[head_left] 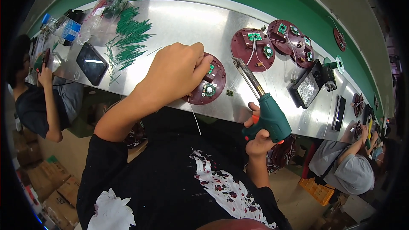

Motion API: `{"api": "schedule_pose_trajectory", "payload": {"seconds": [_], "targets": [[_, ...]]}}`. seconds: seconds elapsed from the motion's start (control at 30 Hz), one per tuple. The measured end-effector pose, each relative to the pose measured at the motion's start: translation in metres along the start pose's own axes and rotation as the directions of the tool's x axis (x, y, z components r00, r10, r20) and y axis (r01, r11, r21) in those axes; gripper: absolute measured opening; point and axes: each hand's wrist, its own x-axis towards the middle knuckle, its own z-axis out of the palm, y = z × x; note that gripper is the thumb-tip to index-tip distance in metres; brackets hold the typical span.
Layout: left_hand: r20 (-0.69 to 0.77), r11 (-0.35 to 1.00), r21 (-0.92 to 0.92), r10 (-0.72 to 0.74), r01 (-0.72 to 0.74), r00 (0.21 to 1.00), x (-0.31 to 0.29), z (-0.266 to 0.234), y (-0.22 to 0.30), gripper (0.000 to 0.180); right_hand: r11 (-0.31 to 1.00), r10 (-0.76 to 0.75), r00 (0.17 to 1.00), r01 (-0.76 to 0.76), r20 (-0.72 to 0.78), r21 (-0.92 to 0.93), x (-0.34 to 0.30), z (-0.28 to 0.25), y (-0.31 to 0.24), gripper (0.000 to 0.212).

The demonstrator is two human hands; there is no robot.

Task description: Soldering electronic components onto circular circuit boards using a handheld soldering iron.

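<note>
My left hand (pixel 174 71) is closed, fingers curled, over the left part of a dark red round plate (pixel 219 76). Whatever its fingertips hold is hidden. On this plate sit a small green circuit board (pixel 211 69) and a round component (pixel 209 89); a thin white wire (pixel 194 117) hangs down from its near side. My right hand (pixel 259 144) grips a green soldering gun (pixel 272 121) by its handle. Its metal tip points up and left, apart from the plate and above the steel table. A tiny board (pixel 230 93) lies between plate and gun.
Several more wired plates (pixel 245 51) lie toward the back right. Nearby are a black box (pixel 307 88) of clear bits and a solder spool (pixel 339 64). Left stand green wires (pixel 132 38), a phone (pixel 91 63) and a bottle (pixel 70 30). People sit at both sides.
</note>
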Motion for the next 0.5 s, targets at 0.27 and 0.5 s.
{"api": "schedule_pose_trajectory", "payload": {"seconds": [0.27,0.5], "targets": [[-0.013,0.967,-0.236,-0.102,0.097,0.995,0.004,0.008,0.009,0.027,0.991,0.03,0.995,-0.017,-0.094,0.136,0.001,0.0,0.002,0.077],[-0.243,0.995,-0.083,0.032,-0.053,0.97,-0.004,0.02,0.007,0.017,0.988,0.073,0.994,-0.061,-0.082,0.143,0.001,-0.004,-0.001,0.087]]}}
